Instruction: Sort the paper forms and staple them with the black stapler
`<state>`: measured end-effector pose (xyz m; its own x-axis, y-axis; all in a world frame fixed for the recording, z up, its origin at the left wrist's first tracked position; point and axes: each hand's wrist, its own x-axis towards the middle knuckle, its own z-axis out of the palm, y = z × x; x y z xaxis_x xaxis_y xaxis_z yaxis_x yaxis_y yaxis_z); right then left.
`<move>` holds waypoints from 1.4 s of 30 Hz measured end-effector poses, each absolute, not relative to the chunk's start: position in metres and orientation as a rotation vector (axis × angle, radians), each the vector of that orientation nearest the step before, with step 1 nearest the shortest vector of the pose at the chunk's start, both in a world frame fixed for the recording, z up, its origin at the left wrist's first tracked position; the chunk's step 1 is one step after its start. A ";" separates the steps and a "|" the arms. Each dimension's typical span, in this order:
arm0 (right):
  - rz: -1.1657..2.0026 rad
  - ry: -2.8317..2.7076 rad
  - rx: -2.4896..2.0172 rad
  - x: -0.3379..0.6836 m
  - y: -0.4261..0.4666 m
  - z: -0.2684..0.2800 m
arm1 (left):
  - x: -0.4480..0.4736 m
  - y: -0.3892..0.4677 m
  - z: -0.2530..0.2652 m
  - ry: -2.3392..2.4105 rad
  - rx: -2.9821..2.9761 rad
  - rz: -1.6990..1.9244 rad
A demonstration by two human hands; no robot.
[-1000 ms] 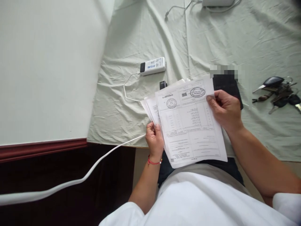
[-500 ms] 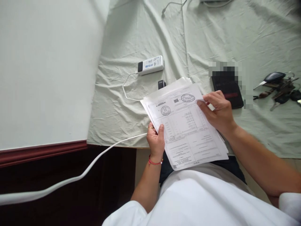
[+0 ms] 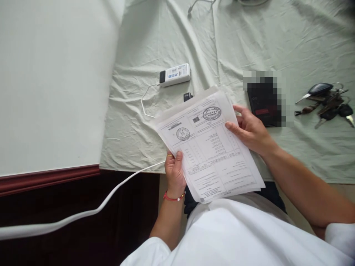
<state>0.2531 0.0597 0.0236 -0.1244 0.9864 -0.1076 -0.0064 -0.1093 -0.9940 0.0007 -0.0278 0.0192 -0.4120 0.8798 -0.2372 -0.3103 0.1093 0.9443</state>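
Note:
A stack of printed paper sheets (image 3: 212, 147) is held over the table edge, close to my body. The top sheet bears two round stamps, and its print appears upside down. My left hand (image 3: 175, 170) grips the lower left edge of the stack, thumb on top and fingers mostly hidden beneath. At the right edge, my right hand (image 3: 249, 129) holds the sheets with its thumb on the top page and its fingers behind.
A white power bank (image 3: 175, 75) with a white cable lies beyond the papers, near a small black object (image 3: 188, 96). To the right are a dark, partly blurred phone-like object (image 3: 264, 103) and a bunch of keys (image 3: 328, 101). A pale green cloth (image 3: 133, 136) covers the table.
Both hands and the papers have shifted slightly left in view. The sheets now lie more evenly together, and my right hand's fingers have moved from the top sheet's edge to behind the stack.

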 end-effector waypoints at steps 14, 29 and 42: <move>1.927 -0.852 -1.137 0.274 0.021 0.040 | 0.000 -0.064 0.033 1.183 0.700 0.986; 1.910 -1.019 -1.126 0.282 -0.001 0.045 | 0.001 -0.059 0.034 1.181 0.790 1.142; 1.225 -1.375 -1.094 0.283 0.030 0.111 | -0.008 0.021 0.100 1.086 1.172 1.369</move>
<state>0.2829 0.0295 0.1108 -0.1388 0.9862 0.0899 0.0244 0.0942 -0.9953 -0.0081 0.0211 0.0998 -0.0408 0.9939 0.1021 -0.1266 -0.1065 0.9862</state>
